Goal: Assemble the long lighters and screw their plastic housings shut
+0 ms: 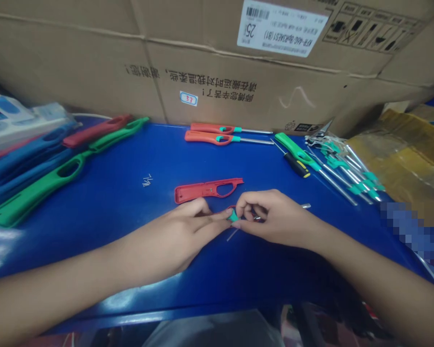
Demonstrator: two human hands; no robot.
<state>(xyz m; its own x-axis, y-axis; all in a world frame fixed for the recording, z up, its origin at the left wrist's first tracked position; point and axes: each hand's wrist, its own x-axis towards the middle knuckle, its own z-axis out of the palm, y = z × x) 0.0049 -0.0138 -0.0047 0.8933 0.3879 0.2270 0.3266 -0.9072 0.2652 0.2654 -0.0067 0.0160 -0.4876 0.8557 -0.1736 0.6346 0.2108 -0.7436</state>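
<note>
Both my hands meet at the middle of the blue table point(137, 159). My left hand point(181, 231) pinches a small teal plastic part point(233, 217) with thumb and forefinger. My right hand point(271, 217) is closed around the same teal part and a thin metal tube point(305, 206) that sticks out to the right. Just beyond my fingers lies an open red lighter shell half point(206, 189). A thin metal pin point(232, 235) lies on the table under my hands.
Two assembled orange lighters point(217, 134) lie at the back. A green lighter point(292, 147) and a screwdriver point(295, 165) lie back right, beside a pile of teal-tipped metal tubes point(347, 168). Green, red and blue shells point(65, 168) lie left. A cardboard box point(210, 58) walls the back.
</note>
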